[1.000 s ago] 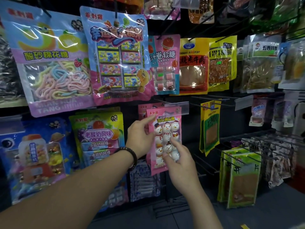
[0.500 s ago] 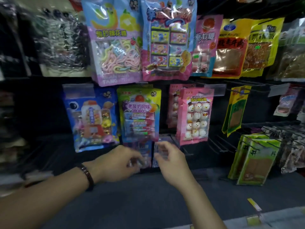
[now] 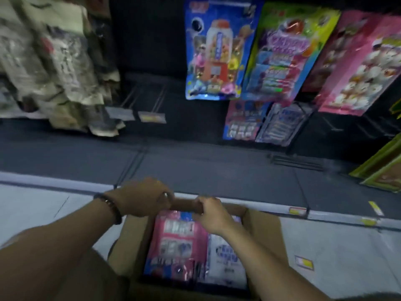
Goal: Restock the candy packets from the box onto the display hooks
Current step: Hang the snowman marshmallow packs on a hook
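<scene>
Both hands grip the far flap of the candy box on the floor.

At 6 o'clock the left hand [image 3: 142, 197], with a dark bracelet [image 3: 110, 208] on its wrist, and the right hand [image 3: 211, 215] sit close together, the fingers of each curled round the far flap [image 3: 184, 205] of the open cardboard box [image 3: 263, 231]. Inside the box lies a pink candy packet [image 3: 176, 242], with a white packet [image 3: 227, 257] touching it at its 3 o'clock. From 12 to 2 o'clock, a blue gumball-machine packet [image 3: 213, 55], a green packet [image 3: 282, 51] and a pink snowman packet [image 3: 364, 66] hang on the display. At 11 o'clock, display hooks [image 3: 138, 96] end in price tags [image 3: 152, 117]. The view is blurred.
</scene>
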Motion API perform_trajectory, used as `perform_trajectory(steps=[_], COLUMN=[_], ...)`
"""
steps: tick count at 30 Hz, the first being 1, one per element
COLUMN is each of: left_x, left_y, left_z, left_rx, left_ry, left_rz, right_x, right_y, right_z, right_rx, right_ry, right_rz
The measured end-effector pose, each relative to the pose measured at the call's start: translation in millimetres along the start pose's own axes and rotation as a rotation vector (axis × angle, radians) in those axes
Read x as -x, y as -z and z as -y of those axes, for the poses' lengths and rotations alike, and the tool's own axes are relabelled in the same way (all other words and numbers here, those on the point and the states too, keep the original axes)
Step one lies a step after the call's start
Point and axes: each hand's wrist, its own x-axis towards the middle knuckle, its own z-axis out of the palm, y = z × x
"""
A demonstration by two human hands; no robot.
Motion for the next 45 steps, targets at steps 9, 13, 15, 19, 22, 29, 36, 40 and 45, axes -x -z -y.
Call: perform_trajectory(steps=[9,13,15,19,22,29,36,40,45], left_x=[-17.8,-20.8,-25.3,-34.6,-38.4,-39.8,-33.3,-26.4,-13.3], left_y=[-20.0,-11.5,-9.2,-4.7,-4.7,-6.6,-2.8,3.5,6.6], left_z=[10.9,31.9,38.5,35.8,29.9,24.2,34.5,37.9,41.8], left_rx=[-0.046,-0.037,-0.019,0.007,0.013,-0.029,-0.076,-0.045,0.042], left_ry=[-0.045,-0.041,-0.055,-0.037,-0.006,-0.013,0.034,0.076,0.146], left_rz=[0.361,0.403,0.364,0.305,0.326,0.344,0.364,0.366,0.289], right_x=[-48.0,-77.0,-88.9,-107.7,-115.3,-113.1,-108.6,-95.2,-64.9], right_y=[-117.2,-132.1,-136.2,-142.5,-149.1,-144.7,-97.1,-55.0,9.4], right_z=[-48.7,-68.5,-74.3,-83.0,-85.6,-73.6,-45.9,-37.5,-13.9], right_rx=[0.214,0.254,0.231,0.217,0.261,0.414,0.339,0.067,-0.245], right_ry=[-0.205,-0.217,-0.214,-0.209,-0.221,-0.223,-0.129,-0.099,-0.023], right_rz=[0.297,0.369,0.335,0.339,0.401,0.412,0.504,0.435,0.269])
